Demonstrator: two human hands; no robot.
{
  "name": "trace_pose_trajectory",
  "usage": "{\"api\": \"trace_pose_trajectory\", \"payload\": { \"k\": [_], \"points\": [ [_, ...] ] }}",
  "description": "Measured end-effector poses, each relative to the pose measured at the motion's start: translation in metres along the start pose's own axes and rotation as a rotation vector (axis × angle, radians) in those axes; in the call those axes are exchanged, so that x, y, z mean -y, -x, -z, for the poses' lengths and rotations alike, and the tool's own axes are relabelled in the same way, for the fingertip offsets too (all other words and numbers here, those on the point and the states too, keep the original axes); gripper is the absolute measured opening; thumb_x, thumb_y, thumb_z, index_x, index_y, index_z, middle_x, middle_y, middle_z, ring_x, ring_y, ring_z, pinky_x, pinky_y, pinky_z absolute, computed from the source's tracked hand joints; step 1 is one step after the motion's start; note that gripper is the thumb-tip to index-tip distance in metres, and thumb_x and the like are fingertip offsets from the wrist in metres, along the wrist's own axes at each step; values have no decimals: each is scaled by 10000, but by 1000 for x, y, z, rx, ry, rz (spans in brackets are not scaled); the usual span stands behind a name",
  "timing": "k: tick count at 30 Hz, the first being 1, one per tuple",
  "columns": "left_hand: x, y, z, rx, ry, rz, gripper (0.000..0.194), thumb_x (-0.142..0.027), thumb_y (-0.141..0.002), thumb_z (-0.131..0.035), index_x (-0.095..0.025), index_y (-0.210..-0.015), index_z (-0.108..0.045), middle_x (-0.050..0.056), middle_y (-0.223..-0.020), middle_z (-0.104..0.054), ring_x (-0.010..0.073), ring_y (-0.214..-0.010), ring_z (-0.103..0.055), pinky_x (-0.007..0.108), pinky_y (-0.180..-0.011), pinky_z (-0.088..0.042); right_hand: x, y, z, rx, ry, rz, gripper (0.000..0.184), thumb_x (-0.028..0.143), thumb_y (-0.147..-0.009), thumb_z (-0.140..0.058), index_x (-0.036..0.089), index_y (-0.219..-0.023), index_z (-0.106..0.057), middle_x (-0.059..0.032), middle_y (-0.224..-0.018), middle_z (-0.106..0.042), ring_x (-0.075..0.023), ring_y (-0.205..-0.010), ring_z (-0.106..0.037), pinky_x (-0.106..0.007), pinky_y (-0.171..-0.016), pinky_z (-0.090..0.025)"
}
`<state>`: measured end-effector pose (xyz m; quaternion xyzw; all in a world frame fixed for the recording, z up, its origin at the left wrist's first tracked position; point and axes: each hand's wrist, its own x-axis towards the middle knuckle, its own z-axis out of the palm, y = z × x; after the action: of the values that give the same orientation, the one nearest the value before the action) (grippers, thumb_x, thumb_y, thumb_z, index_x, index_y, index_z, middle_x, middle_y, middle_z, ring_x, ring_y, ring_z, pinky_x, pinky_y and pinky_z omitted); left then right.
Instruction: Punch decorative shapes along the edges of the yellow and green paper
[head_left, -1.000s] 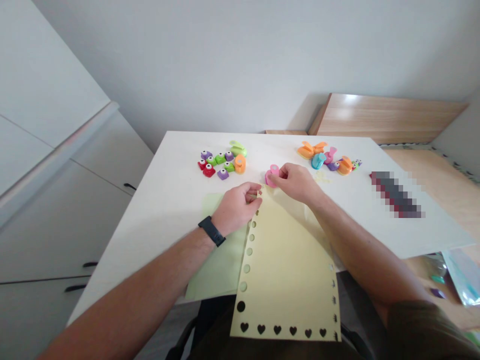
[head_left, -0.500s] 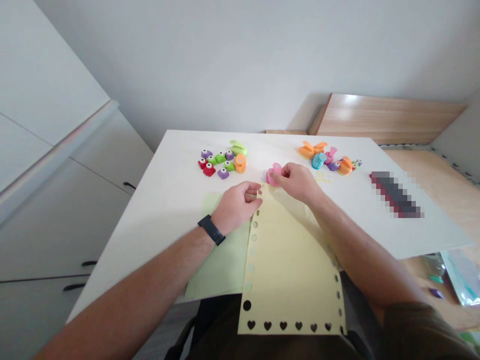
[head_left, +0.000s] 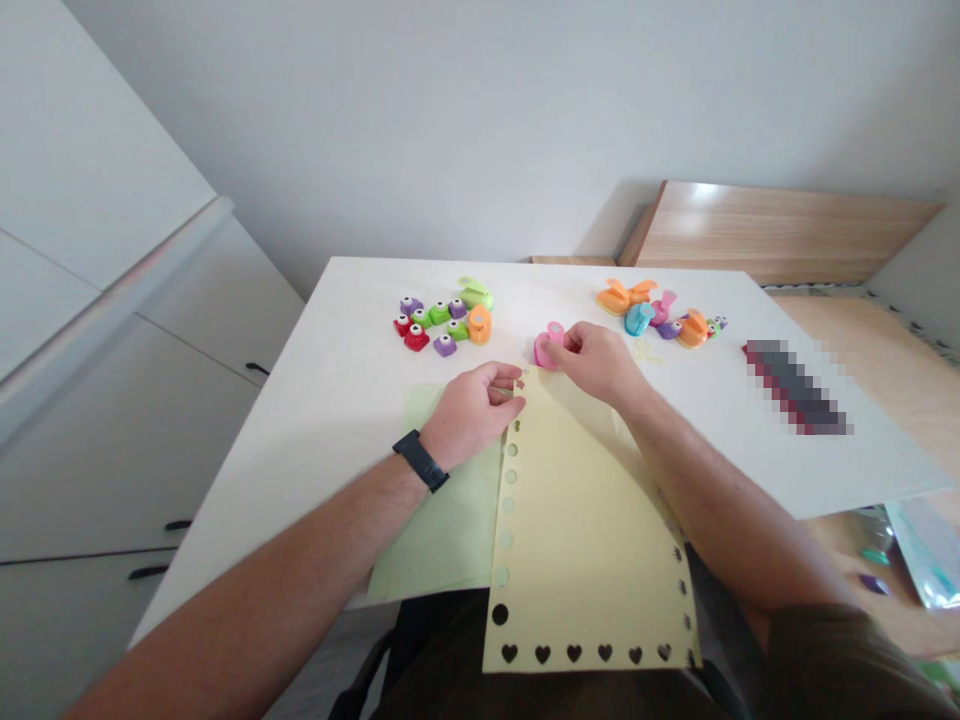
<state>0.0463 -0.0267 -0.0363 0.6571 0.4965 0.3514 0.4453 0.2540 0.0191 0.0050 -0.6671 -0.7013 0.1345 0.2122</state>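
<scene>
In the head view, the sheet (head_left: 592, 520) ran from the tabletop (head_left: 300, 420) out past its near edge, its far end at the punch (head_left: 546, 352). The right hand (head_left: 601, 365) held the punch; the left hand (head_left: 472, 408) was at the sheet's far left corner, thumb and fingers slightly parted — whether they pinched it, I couldn't tell. The sheet looked light, bendy and likely to tear by its holes, best held on unpunched paper; the punch seemed stiff, best gripped round its body. Fingers hid part of the punch, and the right forearm covered some of the sheet's right edge.
</scene>
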Motion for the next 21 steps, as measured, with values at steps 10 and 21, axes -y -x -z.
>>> {"api": "trace_pose_trajectory", "payload": {
  "k": [10,21],
  "points": [
    [-2,-1,0,-12,8,20,372,-263,-806,-727,-167,-1158,-657,89,-1085,-733,157,-823,-713,349,-854,-605,4,7,0,33,1,24,413,583,-865,-564,202,-710,-601,-10,-675,-638,-135,-604,-500,-284,-561,-295],
    [1,-1,0,-12,6,24,376,-273,-805,-729,-173,-1160,-659,90,-1084,-734,160,-822,-712,347,-847,-602,4,9,-2,47,43,31,420,585,-869,-557,202,-705,-607,-22,-682,-643,-140,-606,-494,-286,-569,-286]
  ]
}}
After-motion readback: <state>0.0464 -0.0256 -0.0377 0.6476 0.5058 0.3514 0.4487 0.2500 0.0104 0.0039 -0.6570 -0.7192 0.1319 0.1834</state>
